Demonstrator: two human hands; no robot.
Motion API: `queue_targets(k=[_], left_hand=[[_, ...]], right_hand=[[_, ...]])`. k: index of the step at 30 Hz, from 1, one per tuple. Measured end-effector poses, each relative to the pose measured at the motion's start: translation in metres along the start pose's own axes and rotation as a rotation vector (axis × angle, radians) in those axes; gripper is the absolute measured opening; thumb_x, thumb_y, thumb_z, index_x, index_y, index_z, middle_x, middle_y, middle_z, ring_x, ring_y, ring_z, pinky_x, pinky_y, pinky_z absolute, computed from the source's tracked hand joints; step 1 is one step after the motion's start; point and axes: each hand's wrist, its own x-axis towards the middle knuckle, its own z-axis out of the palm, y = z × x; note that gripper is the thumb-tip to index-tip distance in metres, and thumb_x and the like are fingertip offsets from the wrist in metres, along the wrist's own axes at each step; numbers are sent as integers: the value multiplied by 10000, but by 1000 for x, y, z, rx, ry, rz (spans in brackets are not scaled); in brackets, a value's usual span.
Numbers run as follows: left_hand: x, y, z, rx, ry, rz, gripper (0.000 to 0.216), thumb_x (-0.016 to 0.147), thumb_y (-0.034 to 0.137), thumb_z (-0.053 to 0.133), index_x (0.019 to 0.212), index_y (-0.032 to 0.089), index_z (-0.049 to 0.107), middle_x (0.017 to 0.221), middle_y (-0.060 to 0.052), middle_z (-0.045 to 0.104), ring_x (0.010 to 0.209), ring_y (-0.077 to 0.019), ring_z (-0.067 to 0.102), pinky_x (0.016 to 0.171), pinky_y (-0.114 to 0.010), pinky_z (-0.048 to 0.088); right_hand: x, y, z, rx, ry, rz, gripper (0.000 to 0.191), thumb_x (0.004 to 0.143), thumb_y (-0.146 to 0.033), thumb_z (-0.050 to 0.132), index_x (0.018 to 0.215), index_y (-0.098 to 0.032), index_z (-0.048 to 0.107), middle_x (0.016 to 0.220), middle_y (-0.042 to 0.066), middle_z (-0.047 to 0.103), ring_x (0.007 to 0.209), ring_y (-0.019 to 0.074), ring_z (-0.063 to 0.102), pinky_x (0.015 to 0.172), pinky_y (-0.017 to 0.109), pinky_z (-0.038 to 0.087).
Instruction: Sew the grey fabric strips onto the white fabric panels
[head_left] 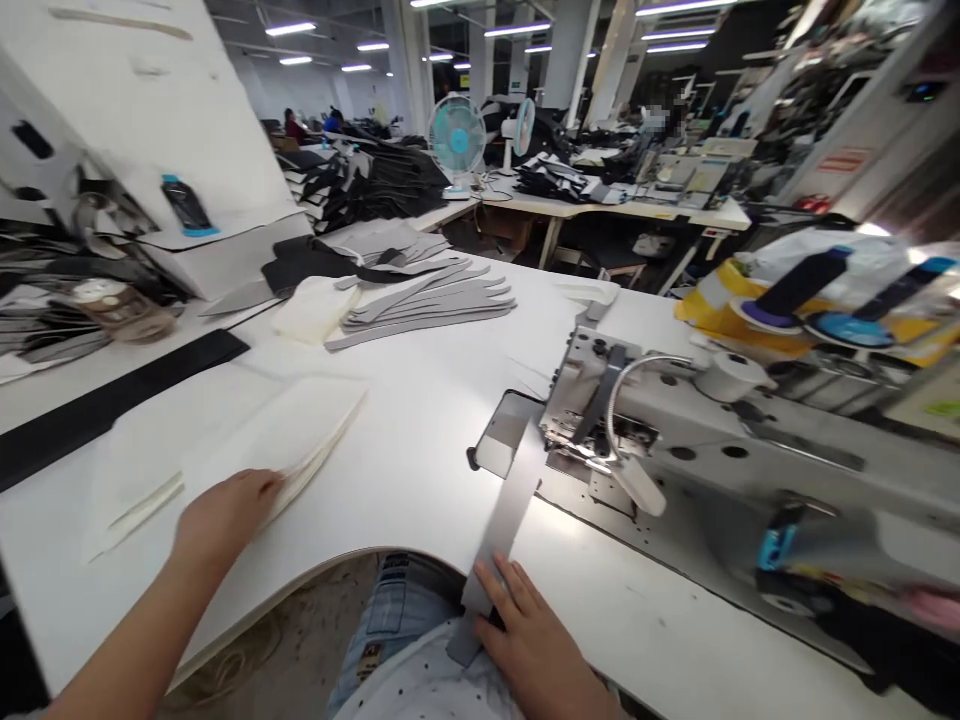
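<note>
My left hand [226,508] is closed on the near right edge of a stack of thin white sheets [281,430] lying on the white table. Its fingertips are partly hidden by the sheets. My right hand [521,630] lies with its fingers stretched out over the lower end of a long grey fabric strip [514,505]. From there the strip runs up to the needle area of a sewing machine [600,400], beside an opening in the tabletop. The strip's near end hangs over the table edge towards my lap.
Grey curved pieces [427,305] are fanned out farther back. A black strip [127,400] lies at the left. Thread cones [802,285] stand behind the machine at the right. The table's front edge [330,568] curves inward before my lap. Fans [457,140] stand farther off.
</note>
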Motion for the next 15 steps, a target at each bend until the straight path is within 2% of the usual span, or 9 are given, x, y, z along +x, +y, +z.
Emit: queue_targets(k=[2,4,6,7,9,11,13,15], left_hand=[[0,9,-13,9,118,-39,570,885,572,177,913,206,613,1046,-109,596,883,-346,589,710,-430,486],[-2,34,-26,-21,290,17,609,886,596,130,985,221,600,1091,-114,584,908,-376,581,719,-476,483],[-8,76,-33,-90,375,181,582,909,548,154,1171,238,571,1187,-102,559,1009,-382,558,806,-515,486],[-13,101,-33,-122,359,306,544,918,485,186,1251,245,542,1217,-93,549,1060,-368,542,866,-515,482],[-28,155,-24,-152,216,584,514,894,298,252,1345,251,494,1279,-75,519,1151,-319,503,974,-473,455],[-48,202,-9,-115,-21,830,578,827,156,327,1379,248,472,1300,-77,500,1172,-286,486,997,-422,449],[-67,234,7,-24,-215,943,593,784,91,382,1350,225,502,1226,-106,535,1107,-294,515,977,-426,456],[-78,246,16,18,-320,978,568,787,87,423,1337,202,510,1140,-126,564,1033,-306,539,945,-437,463]], right_hand=[[4,2,-17,154,-118,58,206,907,-252,610,1101,-282,670,1540,33,361,1440,295,277,1112,464,388],[10,5,-32,279,-167,99,298,924,-269,580,1216,-306,630,1498,9,430,1430,240,308,1139,420,359],[18,12,-42,337,-87,151,309,958,-273,529,1257,-274,609,1404,20,536,1343,170,440,1123,327,377],[24,16,-44,331,-29,182,314,974,-263,503,1272,-250,598,1370,34,564,1284,150,495,1099,294,399],[36,27,-44,233,66,225,351,987,-221,475,1329,-214,550,1381,67,550,1216,163,537,1058,308,438],[48,40,-41,67,84,228,445,969,-151,482,1413,-179,461,1458,118,463,1185,220,543,1010,382,472],[56,53,-37,-60,30,233,469,939,-92,513,1403,-136,458,1442,156,465,1085,244,575,916,400,513],[57,62,-33,-91,-70,240,318,924,-95,563,1241,-119,576,1275,137,593,945,225,596,817,372,536]])
